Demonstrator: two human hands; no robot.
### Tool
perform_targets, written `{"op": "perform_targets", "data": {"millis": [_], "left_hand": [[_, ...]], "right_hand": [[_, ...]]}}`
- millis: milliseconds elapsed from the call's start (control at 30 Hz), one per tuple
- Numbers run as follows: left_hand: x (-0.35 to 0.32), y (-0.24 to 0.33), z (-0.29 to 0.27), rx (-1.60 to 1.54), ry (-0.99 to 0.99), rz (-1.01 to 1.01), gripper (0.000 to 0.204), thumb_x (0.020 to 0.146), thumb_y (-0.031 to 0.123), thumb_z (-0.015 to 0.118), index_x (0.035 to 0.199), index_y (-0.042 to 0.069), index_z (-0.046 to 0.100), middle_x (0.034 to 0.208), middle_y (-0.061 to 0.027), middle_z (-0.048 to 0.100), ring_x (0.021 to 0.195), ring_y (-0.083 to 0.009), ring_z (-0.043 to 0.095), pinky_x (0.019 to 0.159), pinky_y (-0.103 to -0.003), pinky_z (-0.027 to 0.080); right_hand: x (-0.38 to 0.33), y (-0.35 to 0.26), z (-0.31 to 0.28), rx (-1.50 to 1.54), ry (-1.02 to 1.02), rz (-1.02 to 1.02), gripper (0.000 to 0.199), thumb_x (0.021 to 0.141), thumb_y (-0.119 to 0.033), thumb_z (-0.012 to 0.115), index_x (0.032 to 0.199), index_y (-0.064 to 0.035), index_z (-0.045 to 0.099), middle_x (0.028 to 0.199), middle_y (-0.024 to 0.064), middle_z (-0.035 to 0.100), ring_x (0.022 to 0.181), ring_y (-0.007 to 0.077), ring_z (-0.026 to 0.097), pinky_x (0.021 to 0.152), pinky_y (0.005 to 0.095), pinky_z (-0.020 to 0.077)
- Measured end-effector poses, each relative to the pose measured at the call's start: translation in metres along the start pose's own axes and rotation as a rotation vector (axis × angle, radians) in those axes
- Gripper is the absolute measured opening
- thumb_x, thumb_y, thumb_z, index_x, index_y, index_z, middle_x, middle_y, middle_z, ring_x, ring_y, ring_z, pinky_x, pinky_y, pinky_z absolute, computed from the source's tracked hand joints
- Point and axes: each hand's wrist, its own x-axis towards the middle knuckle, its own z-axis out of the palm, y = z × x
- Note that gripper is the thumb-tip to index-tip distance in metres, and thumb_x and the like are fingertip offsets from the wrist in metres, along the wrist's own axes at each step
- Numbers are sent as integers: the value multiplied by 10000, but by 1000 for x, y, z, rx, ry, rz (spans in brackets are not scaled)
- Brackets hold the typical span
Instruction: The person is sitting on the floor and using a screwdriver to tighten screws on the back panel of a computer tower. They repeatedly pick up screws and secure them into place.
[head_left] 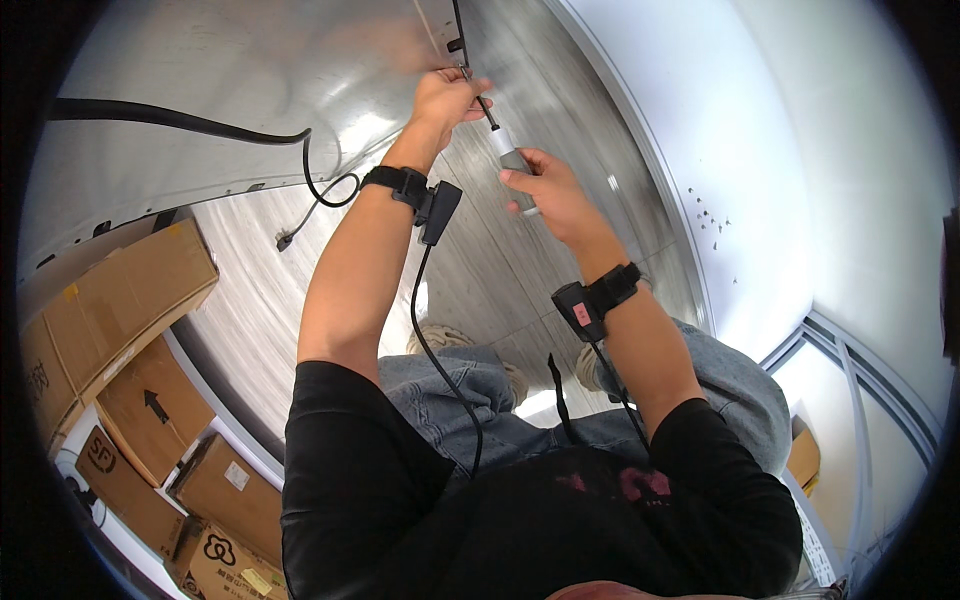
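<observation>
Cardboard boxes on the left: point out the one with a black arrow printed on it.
It is the box with the arrow, below the large upper box and above the lower boxes. Only it shows a black arrow on its face.

The right hand (548, 183) grips a grey-handled screwdriver (508, 152) whose tip the left hand (446, 98) steadies against a pale panel (250, 60).

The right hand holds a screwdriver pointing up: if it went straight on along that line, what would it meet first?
The right hand aims the screwdriver up-left, so it would first meet the left hand fingertips at the tip, then the grey metal panel behind; depth is unclear.
</observation>
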Motion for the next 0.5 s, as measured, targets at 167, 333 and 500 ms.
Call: {"op": "perform_targets", "data": {"millis": [167, 333, 500], "left_hand": [[7, -8, 0, 24, 30, 1, 213, 884, 101, 613, 1053, -17, 560, 970, -86, 674, 708, -115, 636, 597, -228, 537], [8, -9, -1, -34, 26, 15, 222, 879, 104, 626, 1050, -21, 562, 960, -83, 674, 699, -112, 634, 592, -223, 536], [3, -3, -1, 51, 24, 4, 223, 874, 104, 632, 1041, -30, 568, 936, -95, 672, 690, -118, 632, 600, -230, 543]], "right_hand": [[-5, -11, 7, -47, 35, 29, 404, 847, -186, 651, 1190, -34, 500, 824, 30, 563, 740, 142, 582, 575, 291, 521], [-12, -21, 2, 248, -55, 169, 404, 866, -186, 625, 1220, -45, 491, 892, 44, 562, 757, 169, 599, 588, 312, 532], [-4, -3, 0, 21, -11, 18, 420, 875, -189, 618, 1242, -41, 479, 942, 53, 556, 765, 173, 601, 618, 308, 539]]}}
